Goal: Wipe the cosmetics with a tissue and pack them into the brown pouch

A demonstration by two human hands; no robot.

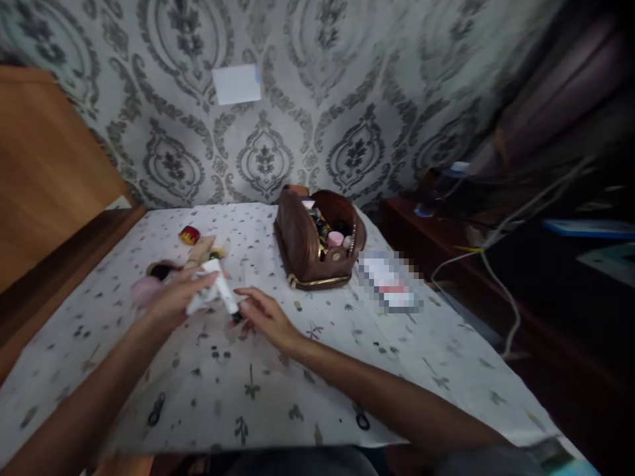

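My left hand (181,291) is closed around a slim white tube (222,285) with a black cap (237,317), and a crumpled white tissue or wipe (197,303) hangs from the same fingers. My right hand (268,320) has its fingertips at the tube's black end, seemingly pinching it; blur softens the detail. Behind the left hand lie a pink puff-like item (143,291), a dark round item (161,270) and a beige piece (201,248). A small red and gold round container (189,235) sits farther back.
A brown zip bag (300,241) stands unzipped on the patterned white cloth (278,396), with a pink-lidded jar (335,238) and other cosmetics inside. Right of it lies a pixelated item (391,281). A wooden board (54,145) borders the left; a white cable (516,317) hangs at right.
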